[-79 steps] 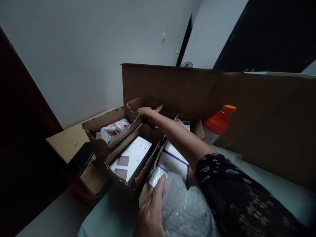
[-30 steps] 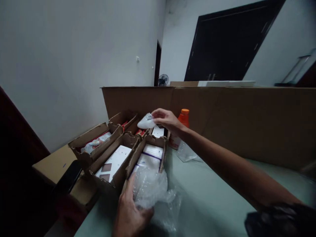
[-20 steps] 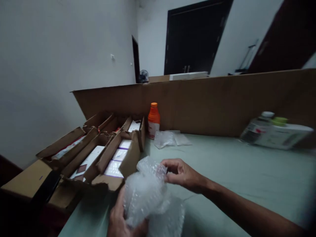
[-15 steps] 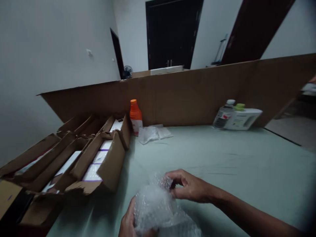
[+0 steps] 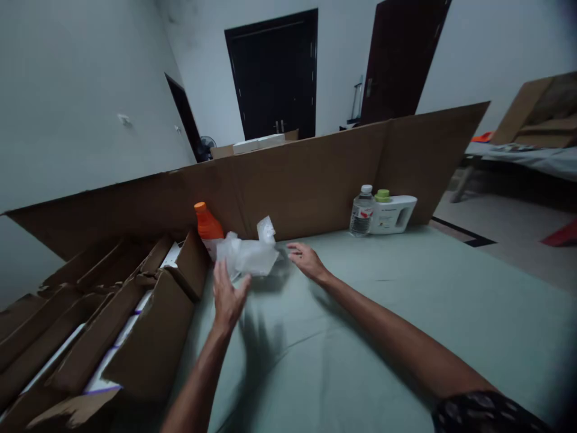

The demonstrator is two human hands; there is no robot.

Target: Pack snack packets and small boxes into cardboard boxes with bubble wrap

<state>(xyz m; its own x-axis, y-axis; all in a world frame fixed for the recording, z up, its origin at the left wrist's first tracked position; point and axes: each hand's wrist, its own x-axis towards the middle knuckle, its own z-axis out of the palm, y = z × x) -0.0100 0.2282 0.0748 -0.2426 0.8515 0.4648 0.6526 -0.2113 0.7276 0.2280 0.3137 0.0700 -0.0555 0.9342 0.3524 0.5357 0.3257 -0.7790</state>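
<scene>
Left hand: my left hand (image 5: 228,294) is spread wide, fingers up, palm facing the bubble wrap bundle (image 5: 249,255). Fingertips sit right at its near edge, no grip that I can see.
Right hand: right hand (image 5: 305,260) is flat and loose on the table, fingers stretched toward the bundle's right side, holding nothing.
Bubble wrap bundle: crumpled clear lump between both hands, on the pale green table (image 5: 406,313), just in front of the orange bottle (image 5: 208,226).
Left side: open cardboard boxes (image 5: 112,319) with white packs inside.
Back: tall cardboard wall (image 5: 315,174); water bottle (image 5: 362,211) and white jug with green cap (image 5: 393,211) stand side by side against it.
</scene>
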